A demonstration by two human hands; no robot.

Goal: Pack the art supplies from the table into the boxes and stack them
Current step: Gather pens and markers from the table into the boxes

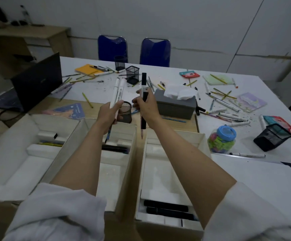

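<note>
My left hand [108, 113] grips two white markers [117, 92] upright, with a blue pencil tip poking out below the fist. My right hand [146, 106] holds a black-and-white marker [143, 84] and a pencil, points down. Both hands hover above three open cardboard boxes with white foam inserts: the left box [19, 164], the middle box [123, 134] with dark pens in its slot, and the right box [200, 138] with two black markers [167, 208] near its front end. Many pencils and markers [228, 115] lie scattered over the white table [256, 173].
A grey tissue box [175, 106] stands just beyond my right hand. Black mesh pen holders [132, 72] sit mid-table; another [272, 139] lies tipped at right. A jar with a blue lid [222, 140], notebooks, a laptop [36, 82] and two blue chairs [156, 51] are around.
</note>
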